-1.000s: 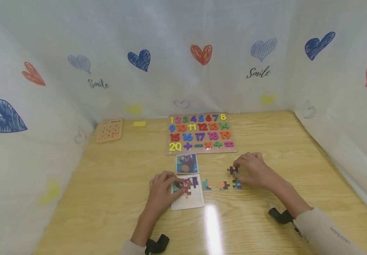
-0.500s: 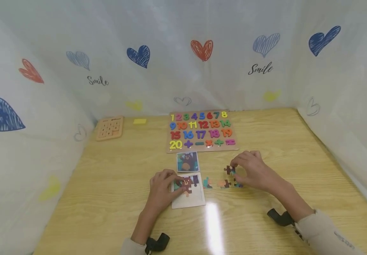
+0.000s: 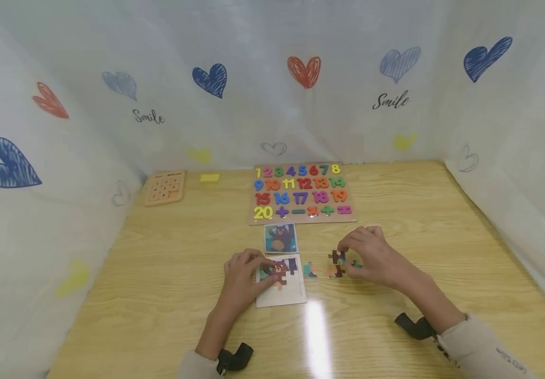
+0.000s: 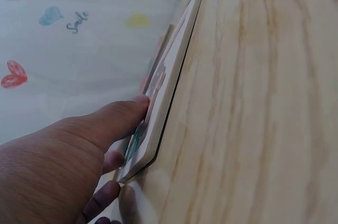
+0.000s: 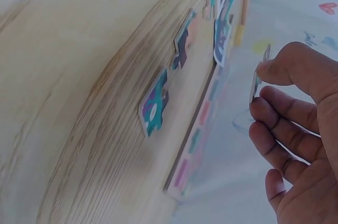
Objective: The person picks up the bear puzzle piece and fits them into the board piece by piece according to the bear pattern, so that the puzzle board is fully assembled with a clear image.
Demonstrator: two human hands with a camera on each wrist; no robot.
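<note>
A puzzle board (image 3: 279, 298) lies on the table with several joined bear-picture pieces (image 3: 279, 268) in its upper part. My left hand (image 3: 244, 276) holds this board at its left side, thumb and index finger resting on the pieces; the thumb (image 4: 124, 118) shows in the left wrist view. Between thumb and fingertips my right hand (image 3: 372, 256) pinches a brown and teal jigsaw piece (image 3: 336, 257), raised off the table. Below and left of that hand lie a teal piece (image 3: 310, 270), a peach and brown piece (image 3: 333, 271) and a teal-purple piece (image 5: 153, 106), partly hidden in the head view.
A bear picture card (image 3: 280, 238) lies just beyond the puzzle board. Behind it is a colourful number board (image 3: 303, 192). A wooden number tile puzzle (image 3: 164, 188) and a yellow block (image 3: 209, 178) stand at the back left. Heart-printed curtains surround the table.
My right hand has moved left with the pinched jigsaw piece, now above the peach and brown piece. The left hand stays on the puzzle board. The head view has shifted slightly.
</note>
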